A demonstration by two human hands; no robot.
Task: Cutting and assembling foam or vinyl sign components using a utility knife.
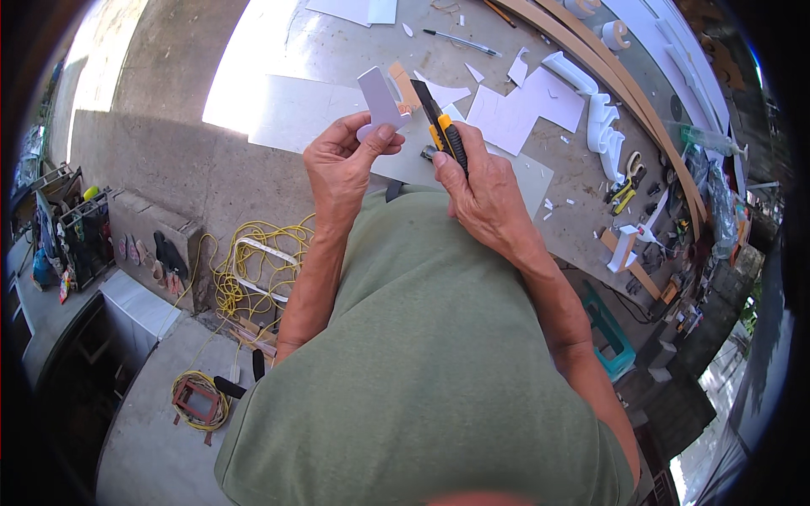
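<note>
My left hand [346,160] pinches a small white cut-out piece [377,94], a straight strip with a rounded, curved lower end, between thumb and fingers. In my right hand [485,181] is a yellow and black utility knife [447,133], its dark blade pointing up and to the left. The blade stands a little to the right of the white piece, apart from it. Behind the two hands lie a brown template-like strip [402,80] and white sheet offcuts [540,101] on the worktable [472,51].
A pen [462,42] lies at the far side. White curved mouldings [601,135], yellow-handled pliers [624,198] and scissors [633,164] are on the right. Long brown strips [624,76] bound the table there. A tangled yellow cord [240,278] covers the floor at left; a green stool [612,337] stands below right.
</note>
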